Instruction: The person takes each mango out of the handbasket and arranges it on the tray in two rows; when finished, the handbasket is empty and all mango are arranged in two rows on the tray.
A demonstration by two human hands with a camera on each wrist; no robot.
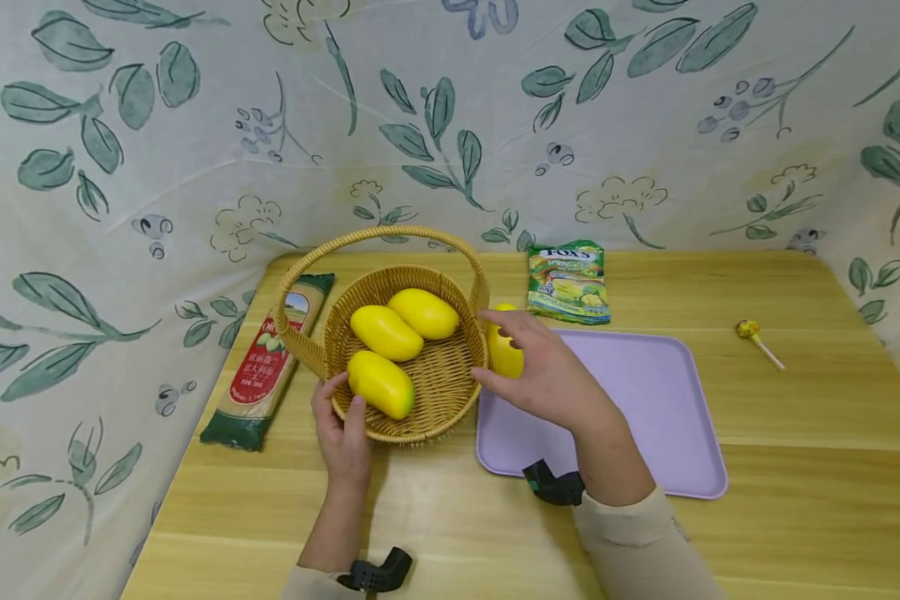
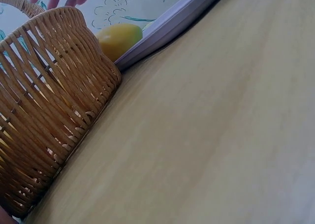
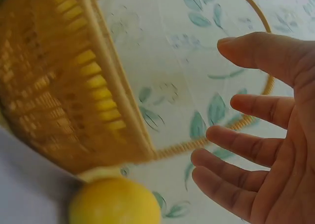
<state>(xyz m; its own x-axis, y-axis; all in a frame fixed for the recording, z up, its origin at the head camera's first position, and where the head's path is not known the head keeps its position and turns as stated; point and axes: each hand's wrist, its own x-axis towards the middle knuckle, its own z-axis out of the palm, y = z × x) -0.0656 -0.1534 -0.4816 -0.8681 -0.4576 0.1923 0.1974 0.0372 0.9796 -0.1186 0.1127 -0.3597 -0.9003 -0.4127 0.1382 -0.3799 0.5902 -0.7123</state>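
A wicker basket (image 1: pixel 442 379) with a tall arched handle (image 1: pixel 401 233) holds three yellow mangoes (image 1: pixel 381 385). At its near left rim, my left hand (image 1: pixel 342 433) grips the basket with thumb and fingers. My right hand (image 1: pixel 543 367) hovers by the basket's right side with fingers spread and nothing in them; the right wrist view shows the fingers (image 3: pixel 236 172) apart from the wicker. Another mango (image 1: pixel 506 354) lies beside the basket at the left end of a lilac tray (image 1: pixel 645 400), partly hidden by my right hand.
A pack of spaghetti (image 1: pixel 266 367) lies left of the basket, partly behind its handle. Behind the tray is a green Fox's candy bag (image 1: pixel 567 283). A lollipop (image 1: pixel 757 342) lies to the right on the wooden table (image 1: pixel 810 533). Patterned cloth (image 1: pixel 450 125) hangs along the back.
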